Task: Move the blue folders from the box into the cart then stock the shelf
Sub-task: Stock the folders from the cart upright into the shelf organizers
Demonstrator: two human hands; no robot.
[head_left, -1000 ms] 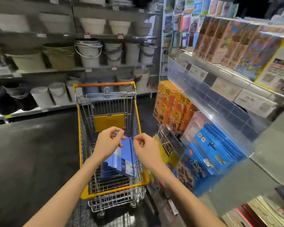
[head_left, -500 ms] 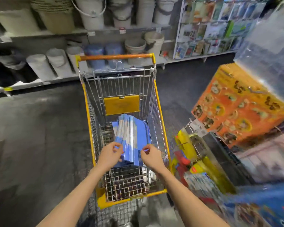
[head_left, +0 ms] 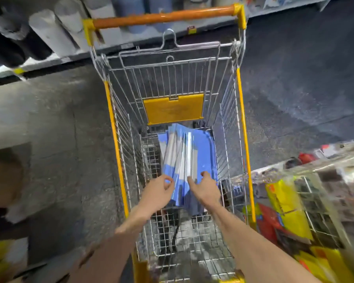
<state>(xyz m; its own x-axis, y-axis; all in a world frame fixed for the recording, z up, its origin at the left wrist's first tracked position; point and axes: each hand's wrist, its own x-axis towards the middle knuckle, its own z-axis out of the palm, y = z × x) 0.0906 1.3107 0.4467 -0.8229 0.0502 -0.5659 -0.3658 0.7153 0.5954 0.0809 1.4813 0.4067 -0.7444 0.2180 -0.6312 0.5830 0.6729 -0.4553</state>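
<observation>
Head view down into silver wire-mesh cart (head_left: 174, 108), yellow rails, orange handle. Thin, glossy blue folders (head_left: 200, 148) with white bands, fanned on edge inside basket. Left hand (head_left: 158, 192) and right hand (head_left: 205, 187) slightly apart, fingers curled on folders' near ends.

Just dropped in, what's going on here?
A person's two bare hands reach into a yellow-trimmed wire shopping cart. A stack of blue plastic folders lies in its basket. The left hand pinches the stack's near edge. The right hand touches the stack beside it, and its grip is unclear.
</observation>
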